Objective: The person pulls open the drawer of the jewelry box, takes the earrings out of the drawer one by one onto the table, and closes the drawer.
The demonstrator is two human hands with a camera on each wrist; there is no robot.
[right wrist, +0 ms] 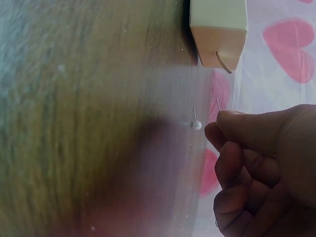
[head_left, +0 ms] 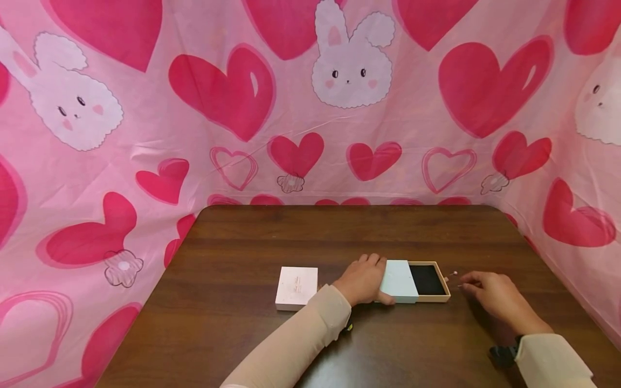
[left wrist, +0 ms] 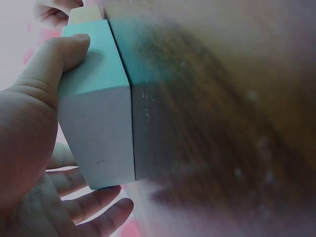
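A light blue drawer box (head_left: 400, 280) lies on the table, its cream tray (head_left: 447, 293) pulled partly out to the right, showing a black pad (head_left: 427, 279). My left hand (head_left: 363, 279) grips the box's left end, thumb on the near side and fingers round the far side. Just right of the tray, my right hand (head_left: 495, 299) pinches a stud earring (right wrist: 217, 102) between thumb and forefinger; its thin post sticks out and its head is hidden. A second stud earring (right wrist: 197, 125) with a white pearl head lies on the table beside those fingertips.
A closed pale pink box (head_left: 297, 287) with small lettering sits left of my left hand. A short cord pull (right wrist: 223, 62) hangs from the tray's end. Pink cloth (head_left: 349, 124) with hearts and rabbits hangs round the brown table (head_left: 271, 237).
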